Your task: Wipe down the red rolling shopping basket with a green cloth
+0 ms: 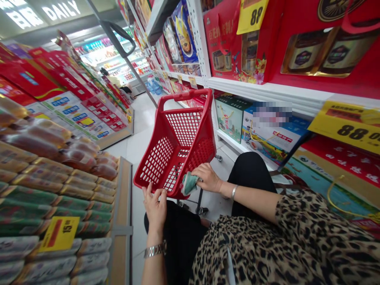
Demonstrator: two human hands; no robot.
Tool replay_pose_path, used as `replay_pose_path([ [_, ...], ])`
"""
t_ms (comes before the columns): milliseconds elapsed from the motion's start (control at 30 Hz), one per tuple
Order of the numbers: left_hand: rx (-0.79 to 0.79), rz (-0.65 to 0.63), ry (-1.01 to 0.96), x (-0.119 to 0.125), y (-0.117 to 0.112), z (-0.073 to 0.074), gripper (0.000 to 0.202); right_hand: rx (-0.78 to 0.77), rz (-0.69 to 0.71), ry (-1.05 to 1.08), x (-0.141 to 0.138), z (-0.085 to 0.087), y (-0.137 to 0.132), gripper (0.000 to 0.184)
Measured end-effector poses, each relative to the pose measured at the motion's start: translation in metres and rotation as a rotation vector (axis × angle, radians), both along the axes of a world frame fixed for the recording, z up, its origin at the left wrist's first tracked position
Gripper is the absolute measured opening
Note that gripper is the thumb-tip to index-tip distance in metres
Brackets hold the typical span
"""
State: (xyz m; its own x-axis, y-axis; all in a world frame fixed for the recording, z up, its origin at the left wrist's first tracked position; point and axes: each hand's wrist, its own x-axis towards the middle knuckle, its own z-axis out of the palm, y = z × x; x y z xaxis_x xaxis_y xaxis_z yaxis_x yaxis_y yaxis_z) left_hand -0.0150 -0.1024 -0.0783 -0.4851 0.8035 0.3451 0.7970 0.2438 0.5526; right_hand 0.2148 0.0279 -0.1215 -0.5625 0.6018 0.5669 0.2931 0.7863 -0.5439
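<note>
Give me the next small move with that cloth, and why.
Probably slide the teal cloth along the red shopping basket: your right hand presses the cloth against its lower edge, while your left hand grips the rim, seemingly steadying it.

L hand on lower rim of red plastic mesh shopping basket; R hand pressing teal cloth against basket's near corner.

Glossy red plastic basket; teal cloth, seemingly matt and rough.
</note>
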Motion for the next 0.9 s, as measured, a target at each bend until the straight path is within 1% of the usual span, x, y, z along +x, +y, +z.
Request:
replay_pose_path([
  [100,-0.008,-0.002,-0.021,0.002,0.0,0.002,0.028,-0.024,-0.097,0.012,0.007,-0.001,0.019,0.03],
  [200,-0.014,-0.005,-0.048,0.002,-0.001,0.004,0.029,-0.107,-0.288,-0.002,0.019,-0.001,0.047,0.026],
  [300,-0.001,0.0,-0.052,0.001,-0.003,0.004,0.028,-0.2,-0.506,-0.003,0.035,0.002,0.08,0.025],
  [367,0.006,-0.001,-0.05,0.0,-0.003,0.003,0.029,-0.256,-0.653,0.025,0.045,0.004,0.104,0.027],
  [467,0.008,0.0,-0.049,-0.001,-0.004,0.001,0.031,-0.35,-0.861,0.13,0.056,0.01,0.134,0.034],
  [533,0.013,-0.001,-0.039,-0.001,-0.005,0.001,0.032,-0.432,-0.933,0.189,0.059,0.013,0.147,0.04],
  [567,0.018,-0.002,-0.032,-0.001,-0.005,0.001,0.032,-0.473,-0.94,0.203,0.058,0.014,0.152,0.043],
  [633,0.026,-0.006,-0.024,-0.001,-0.005,0.0,0.033,-0.53,-0.904,0.219,0.053,0.014,0.154,0.049],
  [700,0.031,-0.008,-0.019,0.0,-0.006,0.0,0.035,-0.528,-0.836,0.25,0.045,0.011,0.15,0.05],
  [800,0.032,-0.004,0.001,0.0,-0.006,-0.002,0.033,-0.472,-0.749,0.293,0.031,0.004,0.135,0.046],
  [900,0.036,0.007,0.017,-0.001,-0.006,-0.004,0.03,-0.456,-0.704,0.293,0.018,-0.002,0.114,0.046],
])
